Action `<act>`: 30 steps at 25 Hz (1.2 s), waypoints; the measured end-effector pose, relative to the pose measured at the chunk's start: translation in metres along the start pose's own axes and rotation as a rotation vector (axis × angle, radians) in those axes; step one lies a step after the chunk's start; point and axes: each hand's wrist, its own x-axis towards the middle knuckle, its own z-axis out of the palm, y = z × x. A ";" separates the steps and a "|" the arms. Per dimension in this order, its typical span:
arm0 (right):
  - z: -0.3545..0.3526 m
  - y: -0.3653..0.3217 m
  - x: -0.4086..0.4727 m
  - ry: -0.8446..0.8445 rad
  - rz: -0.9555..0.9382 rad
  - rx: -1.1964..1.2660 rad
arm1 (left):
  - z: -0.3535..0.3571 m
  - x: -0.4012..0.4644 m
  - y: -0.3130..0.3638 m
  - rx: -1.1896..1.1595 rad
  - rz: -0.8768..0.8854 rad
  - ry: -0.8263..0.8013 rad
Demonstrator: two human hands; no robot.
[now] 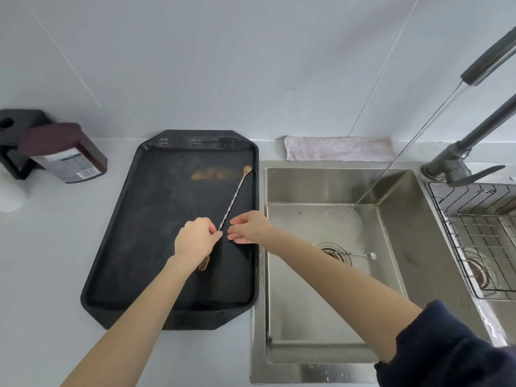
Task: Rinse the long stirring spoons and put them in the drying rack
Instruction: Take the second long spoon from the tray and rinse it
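Note:
A long twisted stirring spoon (234, 198) with a golden bowl lies slanted over the black tray (117, 247). My left hand (195, 237) pinches its lower end, and a small fork tip shows under that hand. Just to the right, my right hand (248, 226) hovers with fingers apart, holding nothing. A second, silver stirring spoon (360, 255) lies on the sink (321, 185) floor by the drain. Water runs from the faucet (485, 62) into the sink. The wire drying rack (480, 233) sits at the right.
A folded cloth (337, 148) lies behind the sink. A dark brown bottle (65, 152) lies tipped against a black holder (14, 141) at the far left of the counter. A brownish stain (208, 174) marks the tray's far part.

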 end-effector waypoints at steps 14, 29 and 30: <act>-0.005 0.002 -0.004 0.031 -0.039 0.337 | -0.011 -0.016 0.011 -0.350 0.116 -0.118; -0.132 0.040 -0.077 0.306 -0.233 0.546 | 0.017 -0.088 0.123 -0.500 0.291 -0.271; -0.143 0.043 -0.081 0.328 -0.239 0.558 | 0.022 -0.092 0.132 -0.515 0.293 -0.280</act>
